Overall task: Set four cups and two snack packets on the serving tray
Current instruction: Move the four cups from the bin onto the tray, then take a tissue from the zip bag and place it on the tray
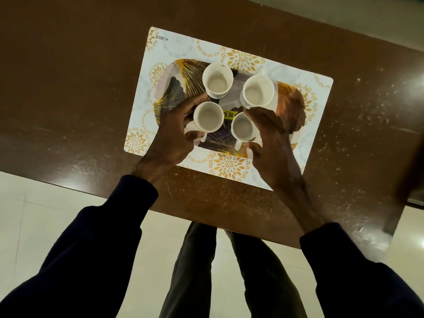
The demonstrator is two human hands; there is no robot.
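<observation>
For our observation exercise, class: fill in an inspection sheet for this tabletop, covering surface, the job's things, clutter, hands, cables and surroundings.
Surface: brown table, scuffed and speckled; patterned mat under the tray.
Job's things: tray with leaf print and a yellow price sticker; four white cups upright and empty on it: far left cup, far right cup, near left cup, near right cup. No snack packets seen.
Clutter: nothing seen.
Hands: left hand curled around the near left cup; right hand around the near right cup; whether either grip is closed, cannot tell.
Cables: nothing seen.
Surroundings: pale tiled floor; the person's legs below the table edge.
</observation>
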